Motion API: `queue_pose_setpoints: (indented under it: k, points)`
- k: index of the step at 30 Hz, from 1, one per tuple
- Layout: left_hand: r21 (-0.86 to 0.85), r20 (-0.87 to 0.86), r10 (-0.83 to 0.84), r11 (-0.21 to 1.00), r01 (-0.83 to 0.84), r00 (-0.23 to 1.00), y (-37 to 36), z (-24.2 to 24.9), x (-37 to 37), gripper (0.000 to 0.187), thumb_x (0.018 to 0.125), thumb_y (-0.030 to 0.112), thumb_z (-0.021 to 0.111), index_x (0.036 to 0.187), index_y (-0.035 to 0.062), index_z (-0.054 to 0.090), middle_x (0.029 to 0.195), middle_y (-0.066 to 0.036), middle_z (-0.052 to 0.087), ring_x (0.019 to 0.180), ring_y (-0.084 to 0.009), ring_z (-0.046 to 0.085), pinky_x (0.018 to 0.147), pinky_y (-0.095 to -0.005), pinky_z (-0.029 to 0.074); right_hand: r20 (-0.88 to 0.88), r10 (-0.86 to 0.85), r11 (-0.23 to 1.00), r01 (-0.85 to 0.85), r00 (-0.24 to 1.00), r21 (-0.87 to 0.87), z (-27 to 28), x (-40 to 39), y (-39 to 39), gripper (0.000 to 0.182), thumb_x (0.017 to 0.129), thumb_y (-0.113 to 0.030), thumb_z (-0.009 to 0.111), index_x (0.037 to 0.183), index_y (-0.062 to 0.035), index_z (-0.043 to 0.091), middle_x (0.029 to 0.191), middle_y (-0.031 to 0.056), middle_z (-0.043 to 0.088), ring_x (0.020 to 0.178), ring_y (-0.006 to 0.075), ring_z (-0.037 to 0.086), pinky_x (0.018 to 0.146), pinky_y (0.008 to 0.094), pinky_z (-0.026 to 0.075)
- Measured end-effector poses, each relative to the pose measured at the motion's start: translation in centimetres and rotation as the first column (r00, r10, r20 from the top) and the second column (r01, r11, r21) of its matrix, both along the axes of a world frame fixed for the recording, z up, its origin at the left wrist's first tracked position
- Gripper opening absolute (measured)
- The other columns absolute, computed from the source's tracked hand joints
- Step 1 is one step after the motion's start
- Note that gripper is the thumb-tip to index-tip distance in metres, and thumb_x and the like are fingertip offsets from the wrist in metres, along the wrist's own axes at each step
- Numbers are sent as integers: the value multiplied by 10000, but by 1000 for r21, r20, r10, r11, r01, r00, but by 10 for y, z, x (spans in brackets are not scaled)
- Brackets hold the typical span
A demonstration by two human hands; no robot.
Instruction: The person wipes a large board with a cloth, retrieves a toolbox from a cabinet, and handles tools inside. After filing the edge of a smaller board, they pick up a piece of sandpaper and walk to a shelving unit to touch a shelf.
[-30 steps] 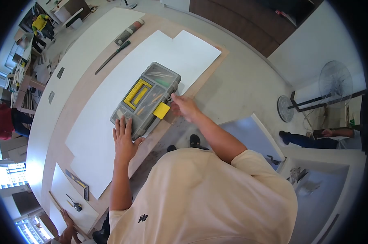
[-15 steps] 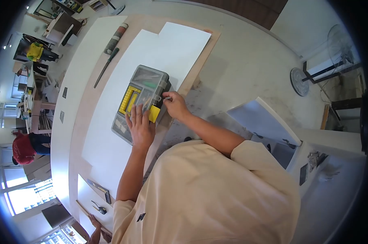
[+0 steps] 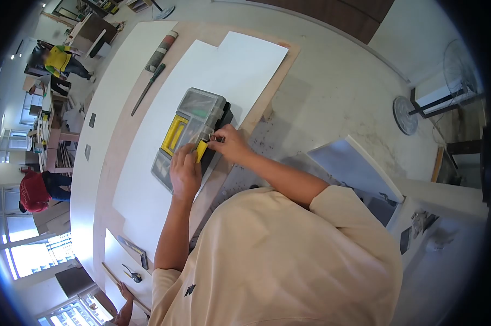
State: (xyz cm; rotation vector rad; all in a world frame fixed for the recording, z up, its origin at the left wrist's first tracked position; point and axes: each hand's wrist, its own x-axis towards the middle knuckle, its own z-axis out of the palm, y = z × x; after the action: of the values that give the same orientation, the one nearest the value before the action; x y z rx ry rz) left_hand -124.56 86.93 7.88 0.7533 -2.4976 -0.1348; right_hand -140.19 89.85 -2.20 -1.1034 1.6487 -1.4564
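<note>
A toolbox (image 3: pixel 188 127) with a grey see-through lid and a yellow handle (image 3: pixel 174 134) lies on a white sheet (image 3: pixel 153 141) on the worktable. My left hand (image 3: pixel 186 173) rests at its near side, fingers curled against the yellow latch (image 3: pixel 201 150). On the other side of that latch, my right hand (image 3: pixel 233 145) has thumb and fingers pinched together at the box's front edge. A small shiny bit shows by the right fingertips, too small to name. The lid is down, and small items show dimly through it.
Farther along the table lie a screwdriver-like tool (image 3: pixel 148 89) and a grey-and-red cylinder (image 3: pixel 162 51). A tape measure (image 3: pixel 132 274) lies near another person's hand (image 3: pixel 125 292). A white cabinet door (image 3: pixel 359 165) stands open at right, below a fan (image 3: pixel 405 115). Other people stand at left.
My left fingers have curled in from lying spread on the lid to the yellow latch. My right fingers have shifted slightly toward that latch. The yellow latch looks more tilted.
</note>
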Motion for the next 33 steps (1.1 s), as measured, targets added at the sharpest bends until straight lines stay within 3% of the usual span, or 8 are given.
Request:
queue_pose_setpoints:
  k: [4,7,11,13,14,19,29,33]
  points:
    - [-3,72,2,1000,-2,997,4,-17,0,191,711,-38,571,897,4,562,1122,-128,581,1078,-336,535,925,-453,427,287,66,968,-131,956,215,-2,-16,9,327,780,-301,731,909,-6,672,815,121,618,729,228,605,684,341,485]
    - [-36,155,86,996,-81,984,12,-29,-4,197,724,-6,568,919,18,561,1183,-134,546,1142,-341,492,983,-484,380,265,88,942,-166,960,290,-17,-18,9,355,795,-300,717,927,25,661,806,113,649,695,189,609,661,323,489]
    - [137,344,-8,990,-41,939,27,10,-5,331,733,86,636,1051,20,576,1282,-189,471,1236,-381,412,1045,-477,317,398,74,966,-165,914,199,-19,-22,19,440,800,-305,714,1031,57,618,837,101,646,732,173,607,691,300,492]
    - [286,225,28,954,-94,974,8,1,6,483,732,165,683,1170,34,530,1353,-197,411,1285,-390,356,1073,-492,272,571,47,955,-205,819,215,-1,-24,27,480,800,-306,715,1074,68,592,854,101,639,745,174,605,703,295,492]
    - [358,165,51,927,-108,985,-3,-3,6,561,731,205,706,1230,41,507,1388,-201,381,1310,-395,327,1086,-499,249,524,55,959,-190,850,208,-3,-24,28,472,804,-302,714,1077,62,586,874,107,631,743,174,602,698,297,493]
    - [201,459,289,887,-415,840,-18,-7,-30,922,735,357,749,1434,27,246,1498,-216,207,1389,-405,179,1098,-585,161,106,-54,996,46,993,71,-12,-23,28,429,831,-293,696,1075,38,574,975,131,589,726,172,594,679,304,495]
    - [82,563,365,868,-490,741,-18,-25,-40,978,761,390,728,1461,3,165,1521,-222,139,1393,-421,149,1091,-611,147,151,-106,986,83,983,148,-2,-55,31,440,853,-324,664,1115,17,572,1014,107,591,732,167,597,681,299,493]
    - [178,446,350,867,-465,824,-28,-9,-27,853,808,416,673,1415,-27,271,1474,-236,263,1368,-398,239,1081,-570,210,189,-124,978,88,974,187,-19,-67,46,412,857,-314,655,1093,18,590,976,96,621,748,157,598,688,296,489]
